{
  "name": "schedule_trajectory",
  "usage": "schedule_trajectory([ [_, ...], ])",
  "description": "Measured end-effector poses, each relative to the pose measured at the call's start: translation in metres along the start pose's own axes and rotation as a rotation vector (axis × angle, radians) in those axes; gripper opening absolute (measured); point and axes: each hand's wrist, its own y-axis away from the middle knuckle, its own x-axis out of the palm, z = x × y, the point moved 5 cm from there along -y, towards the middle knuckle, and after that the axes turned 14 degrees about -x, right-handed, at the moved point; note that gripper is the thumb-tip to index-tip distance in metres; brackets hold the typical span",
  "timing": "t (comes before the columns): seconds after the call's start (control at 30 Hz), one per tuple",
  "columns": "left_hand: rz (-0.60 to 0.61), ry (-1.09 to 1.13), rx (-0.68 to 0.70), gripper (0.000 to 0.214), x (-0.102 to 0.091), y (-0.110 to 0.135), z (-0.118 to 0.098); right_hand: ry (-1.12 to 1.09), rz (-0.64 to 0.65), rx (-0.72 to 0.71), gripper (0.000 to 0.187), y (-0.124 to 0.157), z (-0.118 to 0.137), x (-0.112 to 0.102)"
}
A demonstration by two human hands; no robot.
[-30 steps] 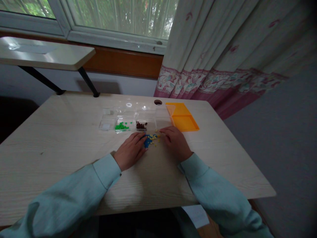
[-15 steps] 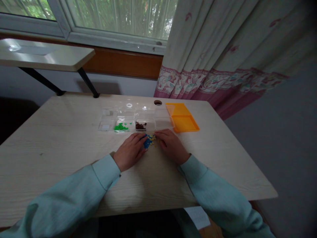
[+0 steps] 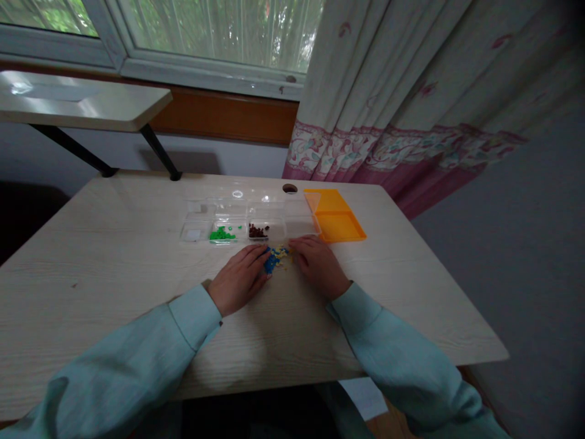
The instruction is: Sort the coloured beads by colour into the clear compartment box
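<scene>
A small mixed pile of tiny blue pieces (image 3: 272, 261) and tiny yellow pieces (image 3: 281, 251) lies on the table between my two hands. My left hand (image 3: 240, 275) rests along the pile's left side, its fingers stretched out and thumb apart, with fingertips touching the blue pieces. On the right side, my right hand (image 3: 320, 265) lies with fingers extended and slightly bent, the tips at the yellow pieces. A few yellow bits show beside its thumb; what is under the fingers is hidden. The pieces are too small to tell their exact kind.
Behind the hands stands a clear divided plastic box (image 3: 299, 227), lid open, with green pieces (image 3: 222, 233) and brown pieces (image 3: 258, 231) in separate compartments. An open orange case (image 3: 342, 227) lies to its right. A raised shelf (image 3: 86, 100) stands at the back left of the table (image 3: 137, 274).
My right fingertips have shifted slightly right, away from the pile, and the yellow pieces look a little more spread out. My left hand stays nearly still.
</scene>
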Motion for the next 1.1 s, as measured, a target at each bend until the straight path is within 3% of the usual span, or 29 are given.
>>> schedule_trajectory([
  [0.2,0.006,0.006,-0.007,0.045,0.0,0.0,-0.001,-0.065,0.028,-0.104,0.036,-0.003,0.013,0.004],
  [0.37,-0.004,0.049,-0.005,0.043,-0.002,0.0,-0.001,-0.077,-0.008,-0.061,0.039,-0.004,0.015,0.004],
  [0.5,-0.028,0.097,-0.022,0.041,-0.005,-0.001,0.0,-0.149,0.005,-0.104,0.042,-0.004,0.017,0.006],
  [0.63,-0.059,0.103,-0.015,0.041,-0.011,-0.002,0.004,-0.089,-0.06,-0.015,0.032,0.0,0.004,-0.004],
  [0.73,-0.094,0.087,-0.043,0.038,-0.015,-0.003,0.013,-0.027,-0.027,0.041,0.022,0.002,-0.007,-0.008],
  [0.97,-0.154,0.119,-0.043,0.028,-0.014,-0.004,0.019,-0.114,0.004,-0.137,0.023,-0.002,0.011,0.0],
  [1.1,-0.168,0.128,-0.048,0.028,-0.014,-0.005,0.019,-0.1,-0.053,-0.09,0.023,0.0,0.007,-0.007],
])
